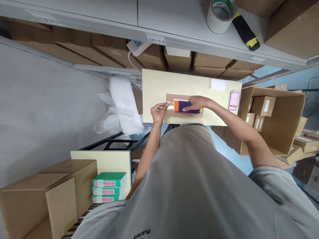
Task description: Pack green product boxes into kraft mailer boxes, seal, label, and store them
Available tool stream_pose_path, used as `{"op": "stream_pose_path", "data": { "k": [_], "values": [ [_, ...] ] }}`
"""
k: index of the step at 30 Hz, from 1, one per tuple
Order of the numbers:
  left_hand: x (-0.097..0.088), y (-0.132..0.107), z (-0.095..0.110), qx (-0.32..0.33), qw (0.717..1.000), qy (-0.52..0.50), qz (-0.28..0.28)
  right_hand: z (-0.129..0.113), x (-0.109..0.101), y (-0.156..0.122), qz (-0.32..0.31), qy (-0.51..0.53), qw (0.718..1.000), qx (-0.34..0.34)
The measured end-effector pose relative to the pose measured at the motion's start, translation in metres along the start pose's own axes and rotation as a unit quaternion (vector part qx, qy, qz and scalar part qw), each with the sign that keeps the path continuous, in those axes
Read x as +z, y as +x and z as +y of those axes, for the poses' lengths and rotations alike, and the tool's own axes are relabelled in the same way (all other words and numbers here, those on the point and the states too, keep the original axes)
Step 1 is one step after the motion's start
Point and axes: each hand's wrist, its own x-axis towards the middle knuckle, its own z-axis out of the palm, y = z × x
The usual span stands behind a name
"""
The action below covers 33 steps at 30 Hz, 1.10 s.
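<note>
A flat brown cardboard piece (171, 98) lies on a small pale yellow table (159, 86). On it rests a small box (183, 106) coloured orange, white and dark blue. My right hand (198, 103) lies over the blue end of the box, fingers closed on it. My left hand (159, 112) is at the cardboard's left end, fingers pinched around something small and shiny next to the box that I cannot make out.
A white card (218, 84) and a pink item (234, 100) lie on the table's right side. An open carton (276, 122) of small boxes stands to the right. White bubble wrap (123, 106) hangs on the left. Tape roll (220, 15) and cutter (246, 31) sit on the shelf above. Green boxes (108, 187) lie stacked lower left.
</note>
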Motion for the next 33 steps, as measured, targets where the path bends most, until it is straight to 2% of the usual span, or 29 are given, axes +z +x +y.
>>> {"op": "stream_pose_path", "data": {
  "k": [3,5,7,9,11,13,15,20,23,28,33],
  "values": [
    [0.002,-0.003,0.003,-0.01,1.0,-0.008,0.016,0.001,-0.002,-0.012,0.011,-0.027,1.0,-0.006],
    [0.004,-0.005,0.004,-0.012,0.999,-0.002,0.037,0.018,-0.005,-0.03,0.003,-0.023,1.0,-0.009],
    [0.006,-0.006,0.005,-0.018,0.998,0.002,0.056,0.05,-0.009,-0.055,-0.031,0.027,0.999,-0.003],
    [0.008,-0.006,0.005,-0.021,0.998,0.005,0.064,0.091,-0.013,-0.082,-0.072,0.085,0.993,0.029],
    [0.009,-0.007,0.004,-0.018,0.997,0.018,0.067,0.131,-0.015,-0.102,-0.087,0.117,0.988,0.049],
    [0.01,-0.007,0.004,-0.014,0.997,0.04,0.071,0.162,-0.014,-0.109,-0.091,0.134,0.985,0.061],
    [0.011,-0.007,0.005,-0.01,0.995,0.061,0.074,0.18,-0.01,-0.104,-0.091,0.14,0.983,0.071],
    [0.013,-0.008,0.007,-0.008,0.992,0.091,0.088,0.193,0.005,-0.071,-0.075,0.132,0.986,0.069],
    [0.013,-0.008,0.006,-0.014,0.99,0.106,0.097,0.202,0.011,-0.061,-0.076,0.141,0.986,0.054],
    [0.013,-0.006,0.001,-0.023,0.987,0.114,0.109,0.219,0.015,-0.058,-0.082,0.162,0.983,0.023],
    [0.017,-0.006,0.0,-0.008,0.986,0.106,0.13,0.223,0.013,-0.064,-0.092,0.162,0.982,-0.002]
  ]
}}
